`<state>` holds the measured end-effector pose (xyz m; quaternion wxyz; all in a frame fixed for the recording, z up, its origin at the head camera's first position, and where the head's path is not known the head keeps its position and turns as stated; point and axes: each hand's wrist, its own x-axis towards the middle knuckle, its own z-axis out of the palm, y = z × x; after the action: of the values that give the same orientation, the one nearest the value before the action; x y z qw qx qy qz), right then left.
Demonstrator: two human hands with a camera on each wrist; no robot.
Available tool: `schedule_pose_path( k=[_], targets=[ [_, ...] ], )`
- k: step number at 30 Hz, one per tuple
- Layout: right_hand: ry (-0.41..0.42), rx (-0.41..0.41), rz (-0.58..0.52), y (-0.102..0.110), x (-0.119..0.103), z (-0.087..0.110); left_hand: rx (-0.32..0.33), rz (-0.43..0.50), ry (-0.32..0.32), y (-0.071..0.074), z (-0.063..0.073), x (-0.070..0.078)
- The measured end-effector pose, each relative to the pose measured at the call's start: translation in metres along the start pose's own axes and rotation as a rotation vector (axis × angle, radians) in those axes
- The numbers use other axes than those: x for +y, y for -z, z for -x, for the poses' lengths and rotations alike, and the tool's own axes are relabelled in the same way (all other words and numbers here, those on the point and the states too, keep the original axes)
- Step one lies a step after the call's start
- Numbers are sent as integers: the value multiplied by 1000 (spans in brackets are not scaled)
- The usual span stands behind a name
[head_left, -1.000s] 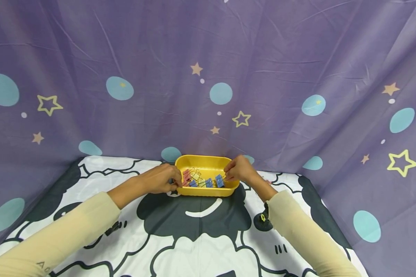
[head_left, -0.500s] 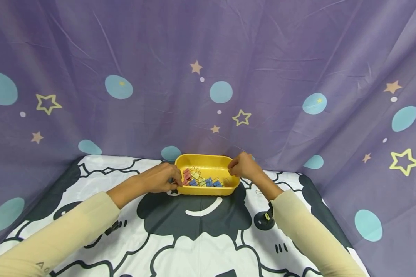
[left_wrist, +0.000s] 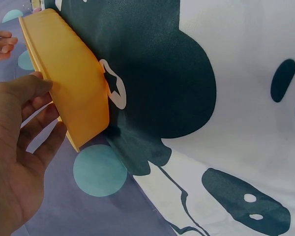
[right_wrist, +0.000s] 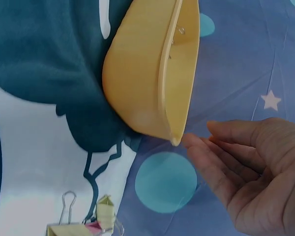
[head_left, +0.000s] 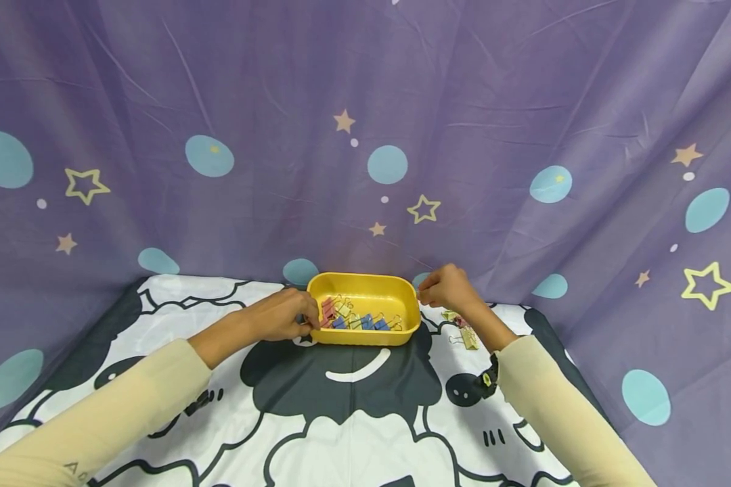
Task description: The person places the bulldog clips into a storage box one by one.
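A yellow tray (head_left: 365, 336) stands at the far edge of the cloth-covered table, with red binder clips (head_left: 327, 308), yellow binder clips (head_left: 344, 308) and blue binder clips (head_left: 367, 322) in it. At the tray's left end, my left hand (head_left: 283, 314) pinches the rim; the left wrist view has the thumb on the outer wall (left_wrist: 71, 73). Just beyond the right end is my right hand (head_left: 451, 291), its fingers loosely bent with nothing between them. In the right wrist view, its fingertips lie close to the tray's corner (right_wrist: 174, 140); whether they touch it, I cannot tell.
More binder clips lie on the cloth right of the tray, under my right forearm: a yellow clip (head_left: 469, 338) and others partly hidden. A purple curtain (head_left: 365, 135) with stars and dots rises directly behind the tray. The cloth (head_left: 353, 379) bears a cartoon print.
My right hand has let go of a blue binder clip, which now lies in the tray, and has moved right past the rim. Clips on the cloth have come into view. My left hand stays put.
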<state>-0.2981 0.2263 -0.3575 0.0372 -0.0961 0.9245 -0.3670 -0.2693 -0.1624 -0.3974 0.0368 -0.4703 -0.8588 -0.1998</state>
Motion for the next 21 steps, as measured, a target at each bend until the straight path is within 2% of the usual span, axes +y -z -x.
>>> schedule_pose_path(
  k=[21],
  targets=[
    [-36,46,10,23,30,14,-3,16,5,0,0,0]
  ],
)
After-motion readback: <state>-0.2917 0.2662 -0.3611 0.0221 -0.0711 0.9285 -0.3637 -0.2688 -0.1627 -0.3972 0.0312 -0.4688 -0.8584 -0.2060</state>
